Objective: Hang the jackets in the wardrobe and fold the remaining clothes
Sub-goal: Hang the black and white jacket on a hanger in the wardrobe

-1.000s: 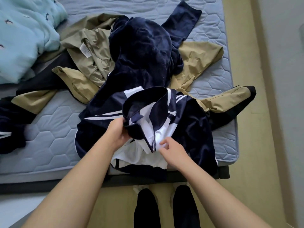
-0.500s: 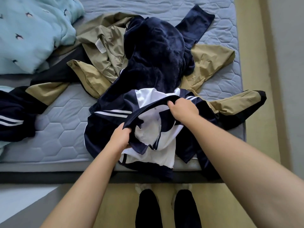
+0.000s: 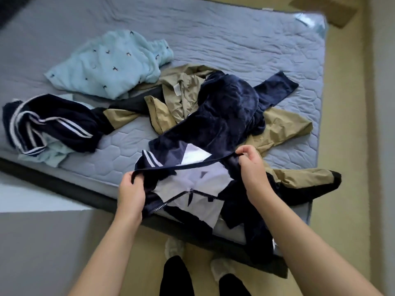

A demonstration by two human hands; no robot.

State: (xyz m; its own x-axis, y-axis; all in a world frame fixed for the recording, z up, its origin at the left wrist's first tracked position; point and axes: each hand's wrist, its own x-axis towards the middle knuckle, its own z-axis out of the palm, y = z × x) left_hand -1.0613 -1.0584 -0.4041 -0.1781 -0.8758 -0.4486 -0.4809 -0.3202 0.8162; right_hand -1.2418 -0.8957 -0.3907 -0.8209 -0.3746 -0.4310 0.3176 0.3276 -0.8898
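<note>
Navy velour with a white lining: the track jacket lies at the near edge of the bed, partly lifted, its lower part hanging over the dark bed frame. Both bare forearms reach in from the bottom of the view. The left hand is turned with its back to the camera, fingers curled round one end of a narrow navy edge of the jacket. The right hand is higher and farther out, pinching the other end of that edge between thumb and bent fingers. The edge runs taut between the two hands, and the white lining sags open below it. A short run of zip teeth shows just beside the left wrist.

Whether that edge is the collar or a hem cannot be told. The right forearm covers the jacket's right side.

Behind it a khaki jacket is spread on the mattress, mostly buried; one sleeve with a black cuff lies near the right wrist. A second navy velour garment is heaped on top of it, and where it ends and the held jacket begins is hard to make out. To the left lies a crumpled navy garment with white stripes, and beyond it a light blue fleece garment with small dark motifs. The person's black trouser legs show at the bottom, the feet partly hidden under the bed frame.
</note>
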